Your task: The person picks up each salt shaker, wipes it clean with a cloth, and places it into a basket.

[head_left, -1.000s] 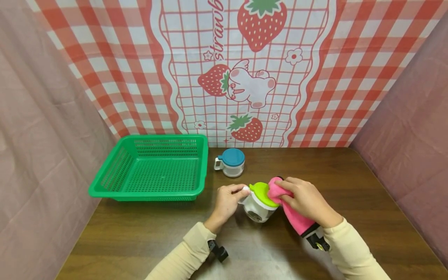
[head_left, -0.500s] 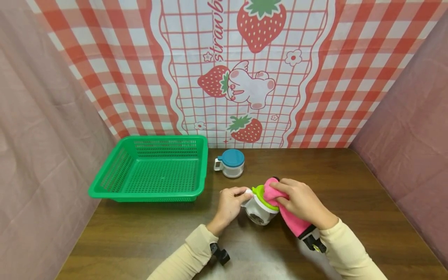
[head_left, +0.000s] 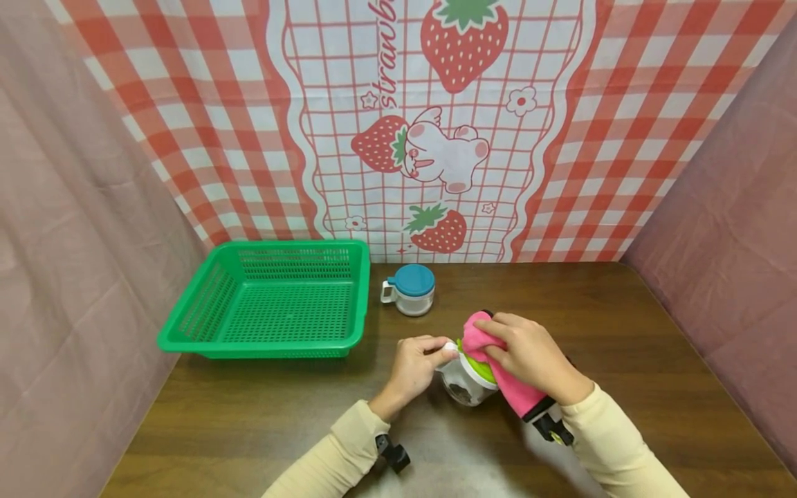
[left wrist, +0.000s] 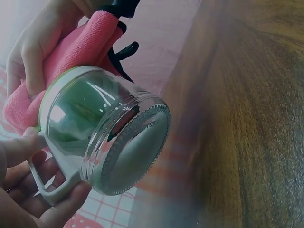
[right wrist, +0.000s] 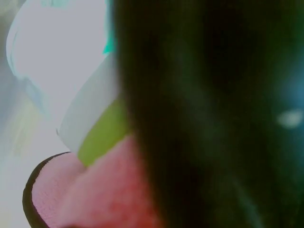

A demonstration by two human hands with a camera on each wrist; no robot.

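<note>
My left hand (head_left: 414, 370) grips the white handle (left wrist: 59, 190) of a clear glass jar (left wrist: 107, 128) with a green lid (head_left: 482, 370) and white collar. The jar is tilted, its ribbed base turned toward the left wrist camera. My right hand (head_left: 532, 353) holds a pink cloth (head_left: 513, 387) with dark edging and presses a bunched part of it on the lid. Much of the lid is hidden under the cloth. In the right wrist view a dark blurred shape covers most of the picture, beside the pink cloth (right wrist: 114, 190) and a strip of green lid (right wrist: 104, 133).
A second jar with a blue lid (head_left: 414, 280) and white handle stands upright behind my hands. To the left sits a green perforated basket (head_left: 264, 349) on the wooden table (head_left: 280, 415). A strawberry-patterned checked curtain (head_left: 429, 138) hangs at the back, with pink cloth walls at both sides.
The jar and my left hand have shifted slightly right and down. My right hand has moved left with the cloth across the green lid, covering more of it.
</note>
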